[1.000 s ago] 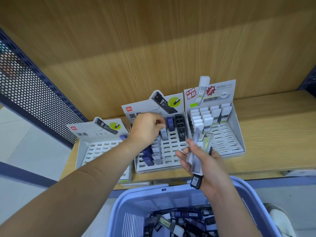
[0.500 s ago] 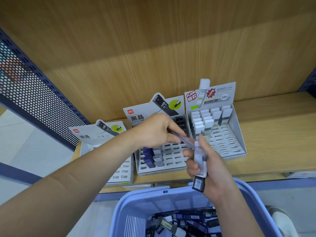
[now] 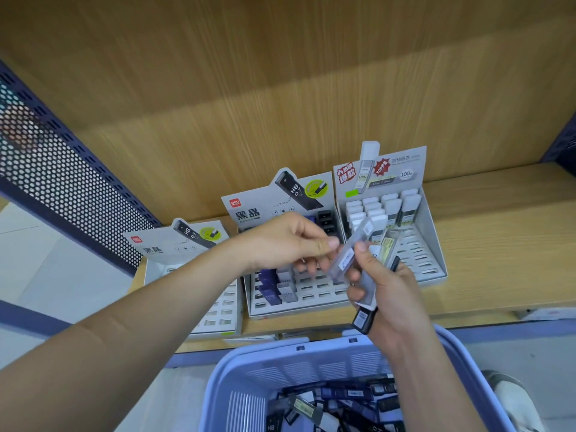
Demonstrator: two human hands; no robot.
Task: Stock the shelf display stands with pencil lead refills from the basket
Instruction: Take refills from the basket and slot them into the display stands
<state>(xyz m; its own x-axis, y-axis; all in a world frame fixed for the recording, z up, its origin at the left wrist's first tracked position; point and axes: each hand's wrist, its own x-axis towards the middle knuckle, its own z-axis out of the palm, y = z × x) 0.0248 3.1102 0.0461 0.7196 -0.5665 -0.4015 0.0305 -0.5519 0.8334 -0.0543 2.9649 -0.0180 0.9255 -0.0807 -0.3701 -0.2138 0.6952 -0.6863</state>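
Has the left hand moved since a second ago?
Yes. The left hand has shifted right, from over the middle display stand slots to its right edge, pinching a clear refill in the right hand.

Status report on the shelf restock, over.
Left hand pinching one clear slim plastic refill case. Right hand gripping a bundle of more cases. Middle grey cardboard stand part-filled, lavender plastic basket holds many more. Front slots open, nothing across them.

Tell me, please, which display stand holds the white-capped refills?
The rightmost stand, under the red starburst header; the middle stand holds dark and grey refills, the left stand shows bare slots.
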